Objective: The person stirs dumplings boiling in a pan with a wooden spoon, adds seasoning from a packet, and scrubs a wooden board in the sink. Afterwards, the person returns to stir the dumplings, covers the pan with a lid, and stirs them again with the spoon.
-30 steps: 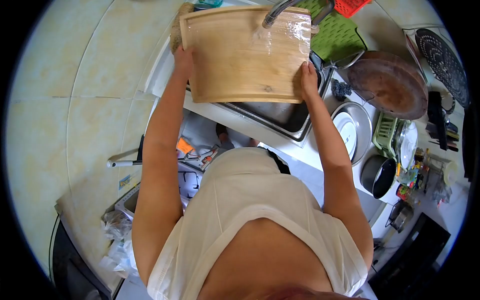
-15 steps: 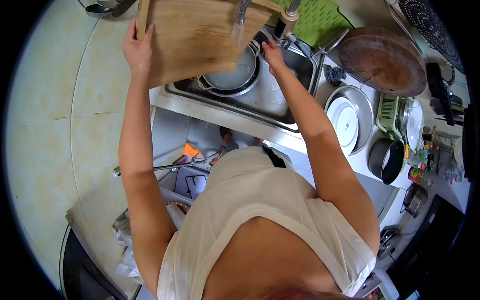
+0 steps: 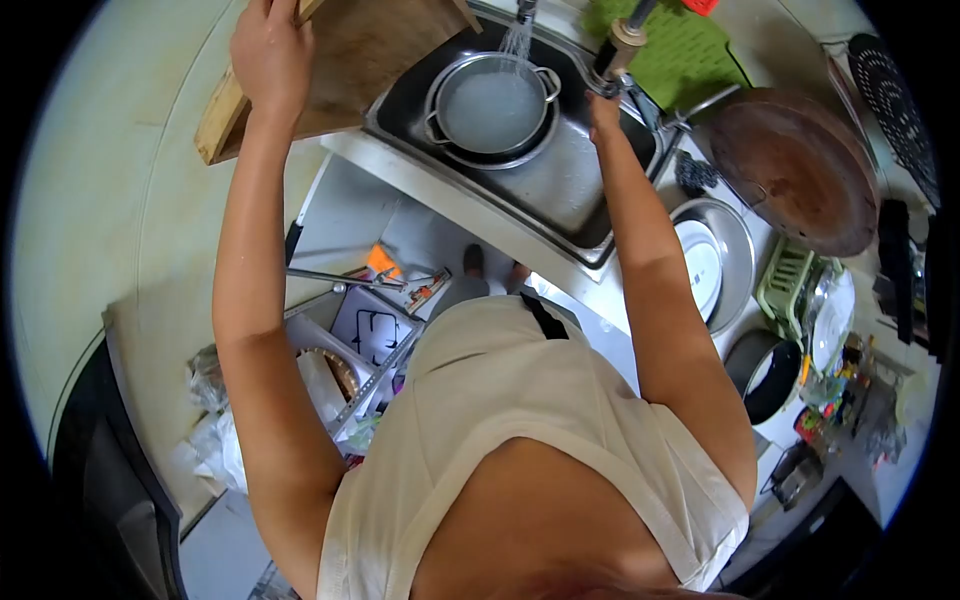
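Note:
At the upper left my left hand (image 3: 272, 62) is closed round the edge of a large wooden board (image 3: 375, 65) with a thick raised rim. The board is tilted, overlaps the sink's left end and runs out of view at the top. My right hand (image 3: 603, 115) is at the base of the faucet (image 3: 620, 50), its fingers curled at the metal handle (image 3: 603, 86) and partly hidden. Water pours from the spout (image 3: 525, 12) into a two-handled pot (image 3: 490, 108) holding cloudy water. That pot sits inside a wider, dark vessel in the sink (image 3: 575, 190).
Right of the sink are a dark scouring pad (image 3: 695, 173), a large round brown board (image 3: 795, 170), a metal basin (image 3: 735, 255) with a white plate (image 3: 697, 272), a green basket (image 3: 787, 280) and a black pot (image 3: 765, 375). A green mat (image 3: 675, 50) lies behind the faucet.
The board has moved left and tipped, away from the running water, uncovering the pot. My right hand has shifted from beside the pot to the faucet's base. The view has turned slightly.

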`<action>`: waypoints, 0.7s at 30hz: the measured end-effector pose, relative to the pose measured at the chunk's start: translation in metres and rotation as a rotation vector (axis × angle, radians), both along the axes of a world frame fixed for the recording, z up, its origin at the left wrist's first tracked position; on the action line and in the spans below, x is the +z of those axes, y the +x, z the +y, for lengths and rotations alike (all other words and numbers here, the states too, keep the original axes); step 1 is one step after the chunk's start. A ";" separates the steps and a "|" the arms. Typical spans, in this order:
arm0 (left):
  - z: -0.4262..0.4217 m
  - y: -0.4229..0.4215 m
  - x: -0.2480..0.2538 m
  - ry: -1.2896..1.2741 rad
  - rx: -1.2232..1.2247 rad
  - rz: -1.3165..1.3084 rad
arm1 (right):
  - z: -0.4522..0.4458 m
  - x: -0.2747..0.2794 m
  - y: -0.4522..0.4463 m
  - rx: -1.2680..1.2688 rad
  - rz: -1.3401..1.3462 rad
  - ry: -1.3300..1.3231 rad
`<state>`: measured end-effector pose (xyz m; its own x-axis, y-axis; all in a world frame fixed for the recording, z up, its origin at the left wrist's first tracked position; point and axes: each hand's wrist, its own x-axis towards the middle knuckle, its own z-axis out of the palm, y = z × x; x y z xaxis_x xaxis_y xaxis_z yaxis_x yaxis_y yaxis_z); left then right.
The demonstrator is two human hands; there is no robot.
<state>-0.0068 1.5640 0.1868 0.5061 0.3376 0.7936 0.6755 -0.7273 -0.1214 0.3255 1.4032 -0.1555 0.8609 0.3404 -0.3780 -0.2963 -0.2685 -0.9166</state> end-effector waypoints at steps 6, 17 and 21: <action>-0.010 -0.020 0.034 -0.205 0.243 0.072 | 0.013 -0.036 0.011 -0.093 0.010 0.067; 0.093 -0.079 -0.019 -0.070 0.473 0.302 | 0.004 -0.040 0.009 -0.031 -0.057 0.049; 0.109 -0.091 -0.041 0.083 0.467 0.264 | -0.003 -0.015 0.002 0.004 0.026 0.130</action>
